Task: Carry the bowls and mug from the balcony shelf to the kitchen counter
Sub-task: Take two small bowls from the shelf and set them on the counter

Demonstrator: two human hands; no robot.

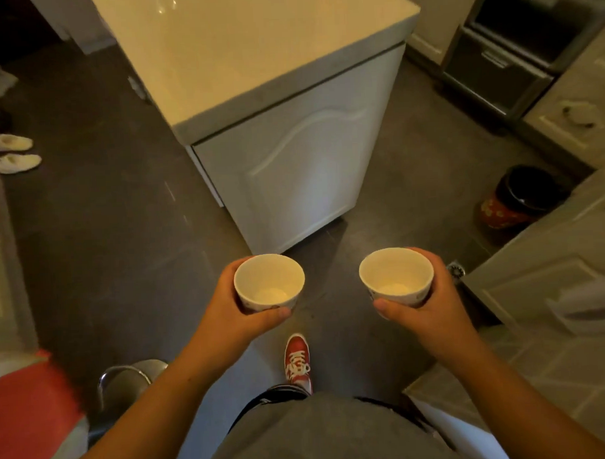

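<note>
Two white bowls [269,282] [396,276], one in each of two hands [228,307] [434,303]. One desk [253,49]. One red shoe [298,361], two white slippers [11,142] [18,163], one bin [519,196].

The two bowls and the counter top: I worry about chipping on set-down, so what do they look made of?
Left bowl and right bowl: likely glazed ceramic, smooth cream interiors. Counter top: polished stone or composite, judging by glossy reflections.

Two upright, empty white bowls [269,282] [396,277]
</note>
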